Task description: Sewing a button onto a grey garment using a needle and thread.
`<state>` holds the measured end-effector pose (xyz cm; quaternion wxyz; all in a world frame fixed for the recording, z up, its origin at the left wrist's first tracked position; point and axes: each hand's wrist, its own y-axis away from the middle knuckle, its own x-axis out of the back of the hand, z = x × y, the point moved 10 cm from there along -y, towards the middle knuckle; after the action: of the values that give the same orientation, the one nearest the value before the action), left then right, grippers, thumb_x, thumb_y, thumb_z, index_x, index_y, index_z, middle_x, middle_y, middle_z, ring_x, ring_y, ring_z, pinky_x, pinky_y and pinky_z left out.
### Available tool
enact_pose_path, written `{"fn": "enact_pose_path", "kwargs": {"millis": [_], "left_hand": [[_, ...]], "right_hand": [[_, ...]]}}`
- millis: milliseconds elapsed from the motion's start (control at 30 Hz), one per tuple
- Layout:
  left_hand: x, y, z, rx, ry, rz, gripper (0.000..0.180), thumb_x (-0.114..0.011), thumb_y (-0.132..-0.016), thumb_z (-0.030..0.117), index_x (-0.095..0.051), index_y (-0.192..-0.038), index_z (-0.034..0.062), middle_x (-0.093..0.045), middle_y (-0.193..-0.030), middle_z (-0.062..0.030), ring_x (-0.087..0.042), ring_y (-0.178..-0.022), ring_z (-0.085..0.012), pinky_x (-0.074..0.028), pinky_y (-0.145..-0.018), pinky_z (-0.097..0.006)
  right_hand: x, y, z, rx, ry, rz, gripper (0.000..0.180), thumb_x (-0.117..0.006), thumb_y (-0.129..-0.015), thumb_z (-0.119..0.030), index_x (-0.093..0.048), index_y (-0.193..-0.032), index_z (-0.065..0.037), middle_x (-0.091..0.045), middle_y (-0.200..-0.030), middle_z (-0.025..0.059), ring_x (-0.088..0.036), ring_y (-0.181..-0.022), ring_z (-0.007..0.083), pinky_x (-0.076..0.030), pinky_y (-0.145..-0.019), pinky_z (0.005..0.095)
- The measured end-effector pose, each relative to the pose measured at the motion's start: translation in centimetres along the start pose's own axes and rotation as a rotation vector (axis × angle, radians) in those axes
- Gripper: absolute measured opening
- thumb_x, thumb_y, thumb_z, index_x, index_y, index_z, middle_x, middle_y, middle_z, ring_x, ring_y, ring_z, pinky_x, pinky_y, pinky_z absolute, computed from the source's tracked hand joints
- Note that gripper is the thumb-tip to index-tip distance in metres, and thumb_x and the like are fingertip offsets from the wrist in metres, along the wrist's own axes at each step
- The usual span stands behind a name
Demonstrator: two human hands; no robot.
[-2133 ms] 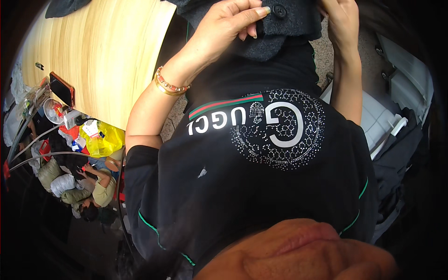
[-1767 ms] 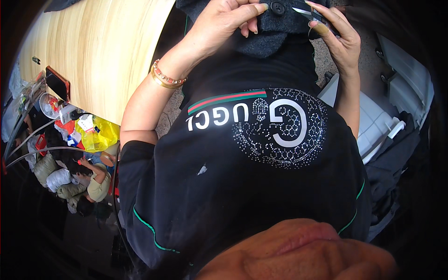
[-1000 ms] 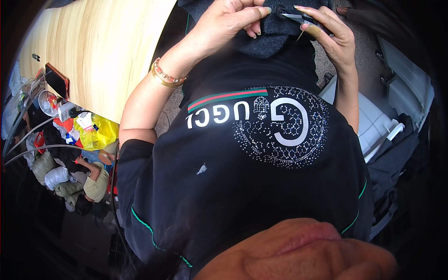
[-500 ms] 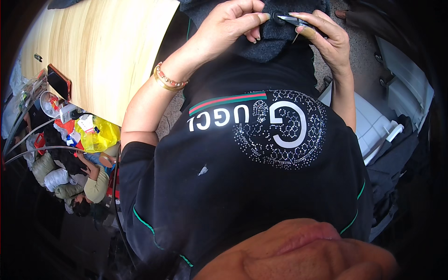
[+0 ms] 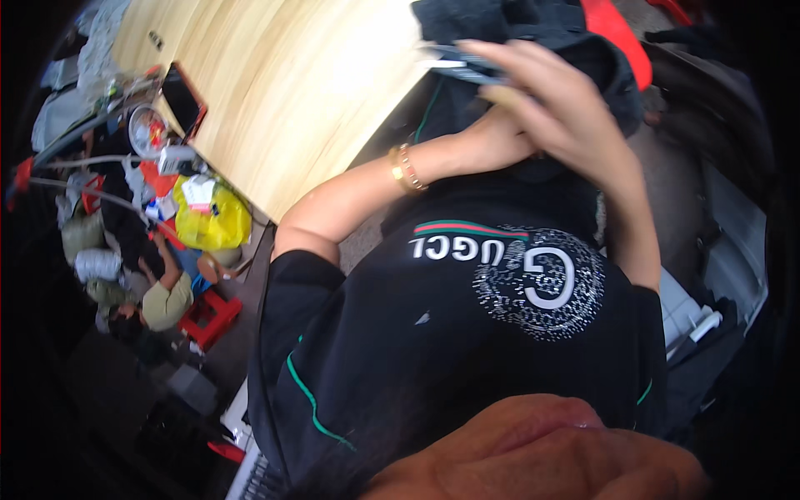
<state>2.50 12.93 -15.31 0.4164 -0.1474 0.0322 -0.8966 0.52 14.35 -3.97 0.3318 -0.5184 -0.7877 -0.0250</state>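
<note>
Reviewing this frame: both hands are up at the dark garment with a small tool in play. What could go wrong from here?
1. The right hand covers most of the left hand, so the camera barely sees where the slim metal tool meets the dark garment; a slip could nick fabric or a finger.
2. The work sits at the picture's top edge; a small head tilt might push it out of view.

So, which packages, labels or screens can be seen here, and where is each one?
Yellow plastic bag: left, below the wooden table edge, bulging, with a white label on top.
Dark flat screen with red rim: on the table's left edge, rectangular.
Round emblem with stripe: on the black shirt's chest, white and sparkly.
</note>
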Motion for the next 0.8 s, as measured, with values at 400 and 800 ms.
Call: {"fn": "enact_pose_path", "kwargs": {"millis": [400,800], "left_hand": [[0.9,1.0,1.6,-0.201,0.143,0.068,0.025,-0.051,-0.101,0.015,-0.057,-0.123,0.0032,-0.063,-0.118,-0.0087,-0.063,-0.108,-0.0176,-0.052,-0.093,-0.036],[8.6,-1.5,10.3,-0.395,-0.752,0.299,0.031,-0.079,-0.076,0.017,-0.069,-0.104,0.0115,-0.067,-0.105,-0.0053,-0.062,-0.098,-0.0266,-0.049,-0.081,-0.036]], "right_hand": [[-1.3,-3.9,-2.7,0.272,0.454,0.224,0.034,-0.068,-0.076,-0.008,-0.07,-0.11,-0.011,-0.066,-0.105,0.0055,-0.063,-0.098,0.0229,-0.048,-0.082,0.0372],[9.7,4.6,2.6,-0.155,0.309,0.182,0.032,-0.064,-0.091,-0.001,-0.064,-0.123,0.002,-0.068,-0.108,0.0123,-0.064,-0.102,0.0157,-0.048,-0.089,0.0261]]}}
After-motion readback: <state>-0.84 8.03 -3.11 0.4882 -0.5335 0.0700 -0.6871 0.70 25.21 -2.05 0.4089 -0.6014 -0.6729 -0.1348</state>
